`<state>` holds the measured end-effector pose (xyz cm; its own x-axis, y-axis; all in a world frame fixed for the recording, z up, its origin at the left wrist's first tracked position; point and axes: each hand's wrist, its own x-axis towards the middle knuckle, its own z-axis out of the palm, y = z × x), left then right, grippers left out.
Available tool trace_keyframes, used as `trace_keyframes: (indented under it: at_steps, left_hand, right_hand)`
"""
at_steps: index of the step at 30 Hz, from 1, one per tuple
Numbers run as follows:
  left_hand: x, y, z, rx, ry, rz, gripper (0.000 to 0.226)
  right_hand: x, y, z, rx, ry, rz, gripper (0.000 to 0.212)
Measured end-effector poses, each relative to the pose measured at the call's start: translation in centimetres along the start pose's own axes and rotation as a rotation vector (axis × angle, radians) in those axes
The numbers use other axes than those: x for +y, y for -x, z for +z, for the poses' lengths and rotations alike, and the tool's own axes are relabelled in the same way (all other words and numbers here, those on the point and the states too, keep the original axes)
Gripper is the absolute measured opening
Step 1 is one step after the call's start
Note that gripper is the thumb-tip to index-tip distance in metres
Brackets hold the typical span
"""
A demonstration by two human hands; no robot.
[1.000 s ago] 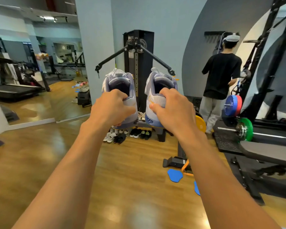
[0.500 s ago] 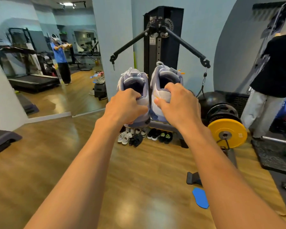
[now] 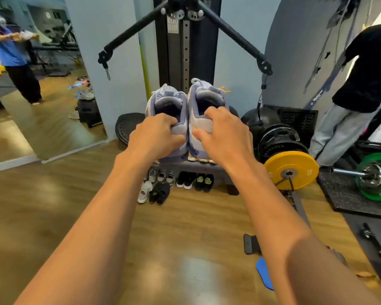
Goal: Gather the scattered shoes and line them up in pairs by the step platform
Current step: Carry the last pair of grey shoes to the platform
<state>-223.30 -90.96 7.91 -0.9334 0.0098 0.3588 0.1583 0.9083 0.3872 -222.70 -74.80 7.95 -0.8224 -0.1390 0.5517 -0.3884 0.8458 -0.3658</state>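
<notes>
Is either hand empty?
No: the left hand grips one lavender sneaker and the right hand grips the other sneaker.

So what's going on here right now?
A person holds a pair of lavender-and-white sneakers at arm's length, the left hand gripping the left sneaker, the right hand the right sneaker. Ahead, several pairs of shoes already sit along the grey step platform on the wood floor.

Bright, even indoor light glares off the wood floor; wide-angle edges bend.
</notes>
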Motion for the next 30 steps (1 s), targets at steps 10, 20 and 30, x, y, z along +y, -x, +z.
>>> trace_keyframes:
  at_steps: [10,20,30]
  left_hand:
    - [-10.2,-18.4,11.0,-0.101,-0.006,-0.007,0.022]
    - [-20.6,-32.3,20.6,-0.205,-0.017,-0.055,0.027]
    - [-31.6,-40.7,30.4,-0.347,0.093,0.044,0.032]
  right_hand:
    - [7.5,-15.0,17.0,-0.050,-0.024,0.079,0.021]
    - [12.3,-26.1,32.8,-0.168,-0.017,0.144,0.024]
    - [14.1,-30.7,46.9,-0.211,0.073,0.334,0.024]
